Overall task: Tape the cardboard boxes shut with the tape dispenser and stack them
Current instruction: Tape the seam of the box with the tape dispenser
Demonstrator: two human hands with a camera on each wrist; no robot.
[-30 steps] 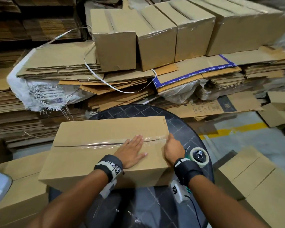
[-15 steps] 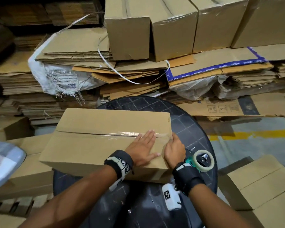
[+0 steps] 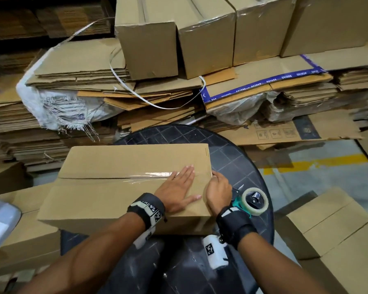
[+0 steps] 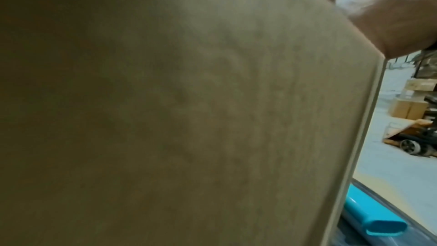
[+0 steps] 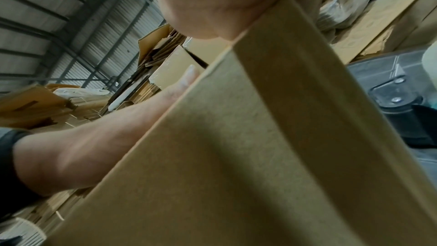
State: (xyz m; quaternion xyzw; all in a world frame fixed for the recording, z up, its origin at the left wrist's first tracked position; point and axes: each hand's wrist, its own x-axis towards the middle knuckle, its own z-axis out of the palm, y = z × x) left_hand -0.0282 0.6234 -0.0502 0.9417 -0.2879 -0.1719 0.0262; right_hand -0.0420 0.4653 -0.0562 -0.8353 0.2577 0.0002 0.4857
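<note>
A round dark table (image 3: 232, 158) with a square grid pattern stands in a big storeroom with a grey floor (image 3: 327, 187) and a yellow line (image 3: 319, 164) painted on it. Behind the table lie piles of flat cardboard (image 3: 77, 66), a torn white sack (image 3: 57, 107) and a loose white strap (image 3: 136, 92). On top of those piles stands a row of closed boxes (image 3: 204, 35). More boxes (image 3: 338, 236) sit on the floor to the right of the table.

The box (image 3: 119, 187) being worked on lies on the table. Its long side runs left to right, and its top faces up. A shiny strip of clear tape (image 3: 155, 175) runs along the seam in the top, toward the right end.

The left hand (image 3: 176, 189) lies flat on the box top near its right end, fingers straight and together, pressing the tape down. The right hand (image 3: 218, 192) is at the right edge of the box, fingers bent over the corner and pressed on the end of the tape. The tape dispenser (image 3: 253, 201), with a blue-green handle, lies on the table just right of the box, beside the right wrist.
</note>
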